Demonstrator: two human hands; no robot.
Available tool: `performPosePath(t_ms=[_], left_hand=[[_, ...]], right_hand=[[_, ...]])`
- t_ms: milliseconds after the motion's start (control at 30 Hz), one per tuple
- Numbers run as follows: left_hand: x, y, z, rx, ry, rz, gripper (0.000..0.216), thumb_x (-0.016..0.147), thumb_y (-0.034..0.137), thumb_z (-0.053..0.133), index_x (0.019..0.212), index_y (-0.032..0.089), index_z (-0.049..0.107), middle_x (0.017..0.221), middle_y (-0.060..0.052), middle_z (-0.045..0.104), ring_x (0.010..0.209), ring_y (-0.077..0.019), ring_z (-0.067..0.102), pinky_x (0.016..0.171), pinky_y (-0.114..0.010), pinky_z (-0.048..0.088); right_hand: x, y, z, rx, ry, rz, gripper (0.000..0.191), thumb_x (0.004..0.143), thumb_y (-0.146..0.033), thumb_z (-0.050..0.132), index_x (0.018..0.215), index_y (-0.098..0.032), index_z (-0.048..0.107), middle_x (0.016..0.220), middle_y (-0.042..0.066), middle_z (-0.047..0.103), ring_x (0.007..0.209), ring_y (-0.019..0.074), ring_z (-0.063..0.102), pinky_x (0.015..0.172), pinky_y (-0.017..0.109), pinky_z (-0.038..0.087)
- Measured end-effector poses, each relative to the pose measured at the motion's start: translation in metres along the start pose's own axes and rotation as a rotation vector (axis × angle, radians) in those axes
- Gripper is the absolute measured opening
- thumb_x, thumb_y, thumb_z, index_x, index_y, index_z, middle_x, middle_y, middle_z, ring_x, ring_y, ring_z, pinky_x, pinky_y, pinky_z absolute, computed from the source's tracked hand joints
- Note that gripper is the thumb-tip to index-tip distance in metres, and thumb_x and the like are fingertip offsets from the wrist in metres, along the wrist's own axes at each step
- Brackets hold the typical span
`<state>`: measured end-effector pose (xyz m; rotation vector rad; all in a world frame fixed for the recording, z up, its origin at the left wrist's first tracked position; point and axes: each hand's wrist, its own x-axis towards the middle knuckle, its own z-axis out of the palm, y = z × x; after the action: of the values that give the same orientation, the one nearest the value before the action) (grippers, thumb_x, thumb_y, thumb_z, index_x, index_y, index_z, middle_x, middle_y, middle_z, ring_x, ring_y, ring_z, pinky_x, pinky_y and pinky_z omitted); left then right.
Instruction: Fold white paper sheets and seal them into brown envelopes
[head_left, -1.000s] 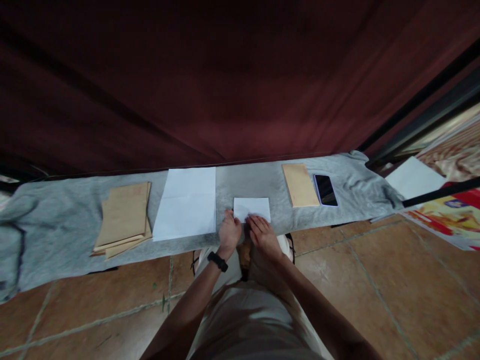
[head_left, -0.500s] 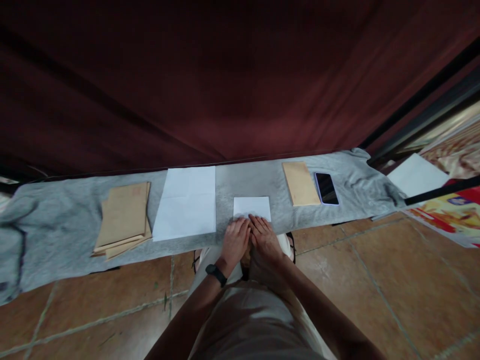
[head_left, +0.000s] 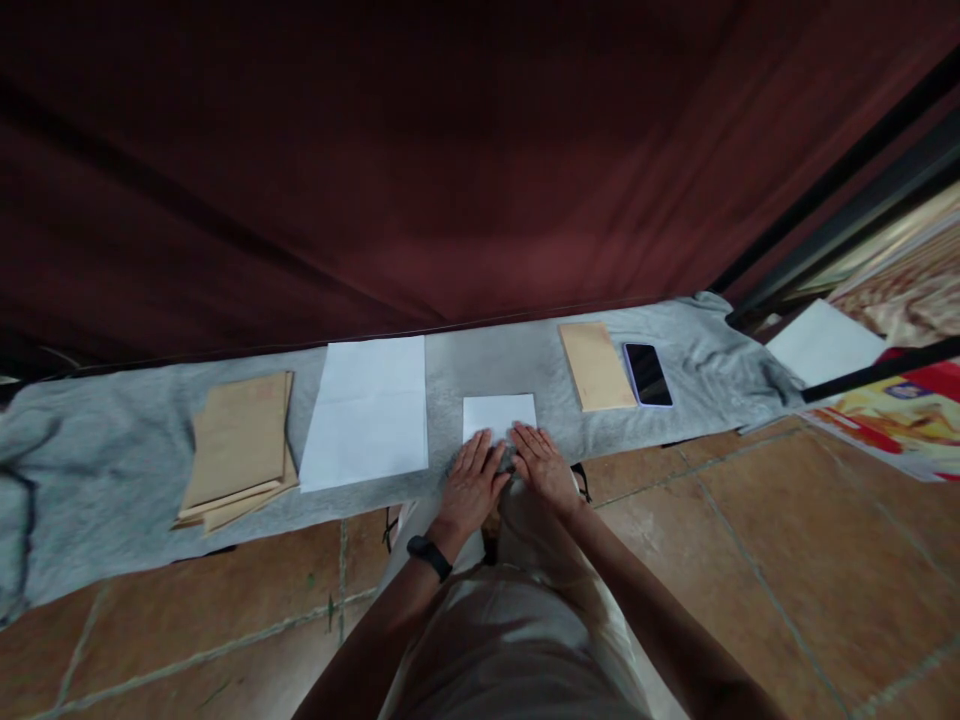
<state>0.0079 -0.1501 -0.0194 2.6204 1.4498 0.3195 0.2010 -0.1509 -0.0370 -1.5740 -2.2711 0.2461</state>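
A small folded white paper point(head_left: 499, 415) lies on the grey cloth point(head_left: 112, 450) in front of me. My left hand point(head_left: 474, 482), with a black band on its wrist, rests flat with spread fingers on the paper's near left edge. My right hand point(head_left: 544, 464) lies flat beside it, fingertips on the paper's near right corner. Neither hand holds anything. Left of the paper is a larger white sheet point(head_left: 367, 412).
A stack of brown envelopes point(head_left: 236, 450) lies at the left of the cloth. A single brown envelope point(head_left: 595, 365) and a dark phone point(head_left: 647, 373) lie to the right. A dark red curtain point(head_left: 420, 170) hangs behind. More white paper point(head_left: 823, 343) and a colourful print point(head_left: 900, 425) sit far right.
My left hand slid right from the paper's left corner and flattened next to my right hand. Both hands drew slightly back toward me along the paper's near edge.
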Motion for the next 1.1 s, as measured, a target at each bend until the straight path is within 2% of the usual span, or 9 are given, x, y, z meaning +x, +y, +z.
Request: performPosePath(t_ms=[367,600,900,1100], left_hand=[[0.001,0.003,0.0,0.018,0.008,-0.01,0.053,0.1,0.041,0.047,0.148,0.018,0.048,0.161,-0.013,0.038,0.152,-0.0284,0.029,0.123,-0.05,0.031],[0.004,0.003,0.003,0.018,0.015,-0.038,0.06,0.101,0.042,0.042,0.153,0.012,0.04,0.16,-0.015,0.039,0.151,-0.0264,0.03,0.124,-0.046,0.029],[0.03,-0.011,0.013,-0.004,0.048,-0.141,0.057,0.103,0.032,0.033,0.156,0.011,0.034,0.162,-0.014,0.035,0.152,-0.0253,0.027,0.125,-0.047,0.025],[0.044,-0.019,0.016,-0.002,0.04,-0.206,0.058,0.102,0.031,0.035,0.156,0.011,0.034,0.163,-0.012,0.034,0.154,-0.0271,0.023,0.125,-0.05,0.021]], right_hand=[[0.025,0.02,-0.004,-0.008,0.023,0.084,0.051,0.104,-0.032,0.037,0.152,-0.013,0.045,0.157,0.013,0.044,0.147,0.0256,0.039,0.122,0.048,0.03],[0.035,0.025,0.002,-0.051,0.054,0.125,0.051,0.104,-0.032,0.038,0.151,-0.012,0.045,0.157,0.015,0.043,0.148,0.0265,0.037,0.121,0.048,0.031],[0.033,0.023,0.005,-0.084,0.063,0.14,0.053,0.104,-0.034,0.039,0.153,-0.015,0.042,0.159,0.015,0.041,0.148,0.028,0.037,0.121,0.051,0.03],[0.032,0.024,0.005,-0.093,0.045,0.122,0.065,0.101,-0.046,0.046,0.154,-0.011,0.038,0.16,0.018,0.036,0.149,0.0316,0.033,0.121,0.051,0.027]])
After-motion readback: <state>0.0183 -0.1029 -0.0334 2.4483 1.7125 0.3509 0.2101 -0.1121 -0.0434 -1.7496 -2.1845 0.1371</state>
